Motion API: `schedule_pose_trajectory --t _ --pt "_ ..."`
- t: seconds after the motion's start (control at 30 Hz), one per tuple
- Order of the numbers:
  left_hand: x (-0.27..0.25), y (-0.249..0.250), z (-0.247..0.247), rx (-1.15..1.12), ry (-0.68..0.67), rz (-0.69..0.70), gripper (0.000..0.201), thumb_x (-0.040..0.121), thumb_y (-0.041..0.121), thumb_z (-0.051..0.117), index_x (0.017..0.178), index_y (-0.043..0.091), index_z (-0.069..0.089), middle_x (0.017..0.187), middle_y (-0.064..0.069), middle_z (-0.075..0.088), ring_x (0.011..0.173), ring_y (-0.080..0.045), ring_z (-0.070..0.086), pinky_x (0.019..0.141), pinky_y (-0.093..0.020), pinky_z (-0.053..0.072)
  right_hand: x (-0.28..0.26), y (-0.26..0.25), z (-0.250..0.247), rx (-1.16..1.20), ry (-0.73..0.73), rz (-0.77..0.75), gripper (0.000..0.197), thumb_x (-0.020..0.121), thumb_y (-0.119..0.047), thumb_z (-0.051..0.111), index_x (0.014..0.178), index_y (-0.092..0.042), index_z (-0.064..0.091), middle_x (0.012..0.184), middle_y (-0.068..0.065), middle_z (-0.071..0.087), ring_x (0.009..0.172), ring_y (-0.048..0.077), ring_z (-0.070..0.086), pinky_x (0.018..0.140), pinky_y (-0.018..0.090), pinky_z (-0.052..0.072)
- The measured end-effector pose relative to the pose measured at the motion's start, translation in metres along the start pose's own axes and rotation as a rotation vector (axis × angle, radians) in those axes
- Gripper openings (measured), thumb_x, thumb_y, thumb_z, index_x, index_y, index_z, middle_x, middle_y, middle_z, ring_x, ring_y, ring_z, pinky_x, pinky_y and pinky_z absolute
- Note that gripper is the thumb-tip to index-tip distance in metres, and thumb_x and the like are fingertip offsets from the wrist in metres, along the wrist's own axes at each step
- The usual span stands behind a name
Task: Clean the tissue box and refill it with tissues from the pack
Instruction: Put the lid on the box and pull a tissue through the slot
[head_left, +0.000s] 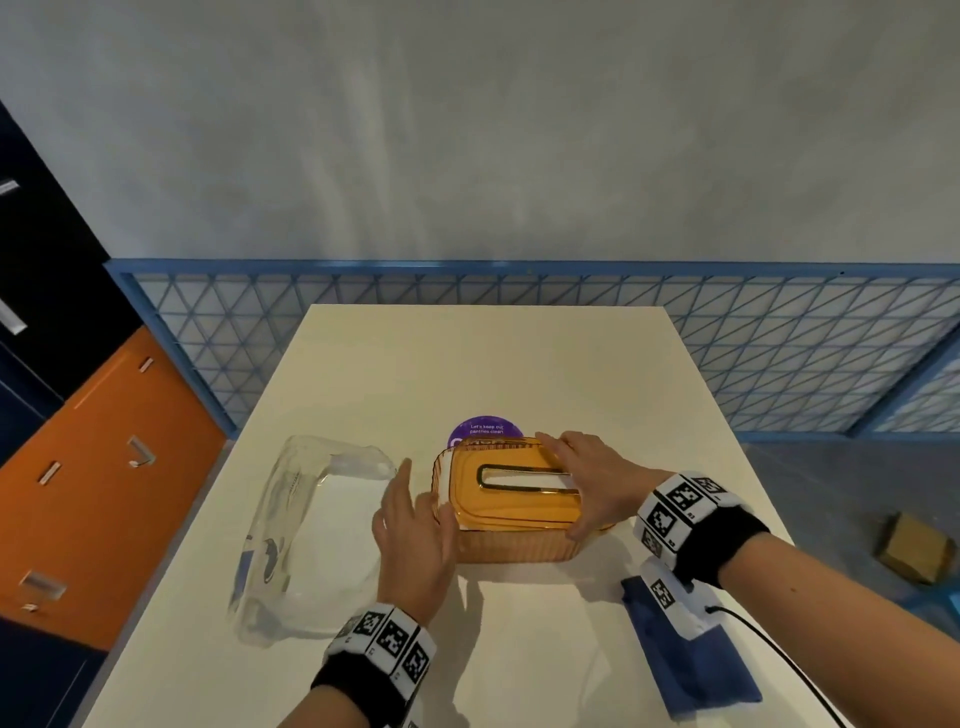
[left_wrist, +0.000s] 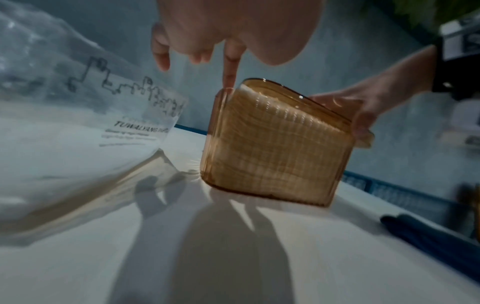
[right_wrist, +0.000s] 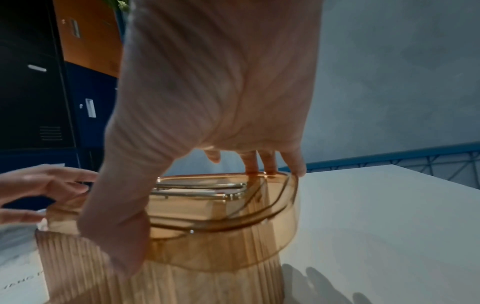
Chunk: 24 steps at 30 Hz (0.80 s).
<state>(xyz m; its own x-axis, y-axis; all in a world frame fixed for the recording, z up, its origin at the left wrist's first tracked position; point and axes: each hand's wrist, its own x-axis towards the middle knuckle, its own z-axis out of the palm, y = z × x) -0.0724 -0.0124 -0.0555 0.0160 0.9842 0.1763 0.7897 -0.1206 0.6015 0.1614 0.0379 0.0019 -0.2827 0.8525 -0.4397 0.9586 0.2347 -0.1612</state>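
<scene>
An amber ribbed tissue box (head_left: 511, 543) stands mid-table with white tissues showing through its walls (left_wrist: 275, 144). Its amber lid (head_left: 514, 501), with a gold-rimmed slot, lies on top, slightly askew (right_wrist: 221, 216). My right hand (head_left: 576, 483) spans the lid, thumb at the near right corner and fingers curled over the far edge (right_wrist: 207, 102). My left hand (head_left: 415, 499) is at the box's left end with straight fingers, and its index finger (left_wrist: 230, 76) touches the rim. The clear plastic tissue pack (head_left: 311, 535) lies open to the left (left_wrist: 78, 123).
A folded blue cloth (head_left: 696, 660) lies at the near right under my right wrist. A purple round sticker (head_left: 485, 430) sits just behind the box. The white table (head_left: 493, 364) ends at a blue mesh railing (head_left: 779, 353). Orange and dark lockers (head_left: 104, 467) stand to the left.
</scene>
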Motion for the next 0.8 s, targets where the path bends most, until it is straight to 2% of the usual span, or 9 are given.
schedule_pose_trajectory --t 0.1,0.2,0.3,0.4,0.53,0.6,0.63,0.7,0.8 --pt "0.016 -0.001 0.0 -0.279 -0.154 -0.136 0.051 0.097 0.047 0.027 0.119 0.006 0.047 0.125 -0.01 0.051 0.115 -0.025 0.053 0.095 -0.038 0.046 0.005 -0.006 -0.001 -0.026 -0.022 -0.019 0.124 0.063 -0.047 0.079 0.149 -0.021 -0.007 0.152 0.008 0.011 0.139 0.029 0.015 0.115 0.048 0.023" --pt "0.028 -0.004 0.004 -0.292 -0.16 -0.181 0.025 0.1 0.029 0.035 0.111 0.009 0.045 0.107 -0.006 0.054 0.1 -0.024 0.057 0.082 -0.034 0.047 0.01 -0.014 0.0 -0.037 -0.028 -0.031 0.123 0.065 -0.046 0.078 0.15 -0.018 -0.005 0.153 0.009 0.01 0.14 0.028 0.013 0.115 0.047 0.022" --pt "0.029 -0.007 0.008 -0.274 -0.169 -0.191 0.02 0.1 0.022 0.035 0.112 0.009 0.044 0.104 -0.003 0.052 0.097 -0.021 0.056 0.079 -0.031 0.045 0.013 -0.014 0.003 -0.04 -0.032 -0.043 0.122 0.065 -0.046 0.079 0.149 -0.018 -0.005 0.152 0.008 0.01 0.141 0.027 0.012 0.116 0.05 0.02" --pt "0.027 -0.01 0.01 -0.246 -0.167 -0.165 0.014 0.1 0.024 0.034 0.102 0.014 0.043 0.098 -0.005 0.055 0.093 -0.023 0.058 0.079 -0.036 0.049 0.014 -0.009 0.006 -0.032 -0.033 -0.048 0.122 0.066 -0.047 0.078 0.15 -0.017 -0.005 0.155 0.008 0.007 0.143 0.026 0.009 0.117 0.05 0.017" --pt "0.029 -0.007 0.006 -0.155 -0.185 -0.168 0.017 0.1 0.024 0.032 0.101 0.01 0.044 0.099 -0.008 0.055 0.09 -0.023 0.056 0.079 -0.039 0.049 0.011 -0.007 0.001 0.018 -0.084 -0.02 0.117 0.069 -0.048 0.077 0.15 -0.022 -0.003 0.159 0.005 -0.002 0.146 0.026 -0.002 0.119 0.05 0.01" --pt "0.032 -0.003 0.0 -0.057 -0.172 -0.105 0.02 0.1 0.019 0.033 0.111 0.009 0.046 0.114 -0.009 0.051 0.103 -0.021 0.05 0.085 -0.034 0.045 0.007 -0.008 -0.007 0.133 -0.083 0.013 0.099 0.074 -0.046 0.073 0.149 -0.029 0.01 0.159 0.003 0.0 0.147 0.027 -0.005 0.119 0.051 0.009" --pt "0.034 0.0 -0.003 0.006 -0.155 -0.044 0.024 0.099 0.018 0.034 0.119 0.011 0.046 0.123 -0.007 0.047 0.111 -0.021 0.045 0.089 -0.033 0.043 0.005 -0.008 -0.011 0.188 -0.037 0.02 0.083 0.078 -0.045 0.069 0.146 -0.032 0.023 0.159 0.002 0.003 0.147 0.027 -0.004 0.118 0.052 0.009" --pt "0.039 0.006 -0.006 0.106 -0.15 0.085 0.034 0.099 0.023 0.036 0.131 0.018 0.043 0.14 -0.005 0.036 0.125 -0.022 0.036 0.099 -0.034 0.038 0.001 -0.008 -0.014 0.165 0.117 -0.009 0.043 0.085 -0.039 0.063 0.127 -0.034 0.053 0.158 -0.003 0.014 0.147 0.026 0.0 0.118 0.051 0.014" --pt "0.044 0.015 -0.004 0.178 -0.229 0.219 0.031 0.098 0.029 0.04 0.127 0.024 0.048 0.149 -0.002 0.026 0.135 -0.021 0.026 0.107 -0.034 0.031 0.004 -0.008 -0.008 -0.025 0.247 -0.109 0.017 0.085 -0.032 0.065 0.102 -0.03 0.069 0.156 -0.006 0.021 0.147 0.024 0.002 0.116 0.05 0.018"
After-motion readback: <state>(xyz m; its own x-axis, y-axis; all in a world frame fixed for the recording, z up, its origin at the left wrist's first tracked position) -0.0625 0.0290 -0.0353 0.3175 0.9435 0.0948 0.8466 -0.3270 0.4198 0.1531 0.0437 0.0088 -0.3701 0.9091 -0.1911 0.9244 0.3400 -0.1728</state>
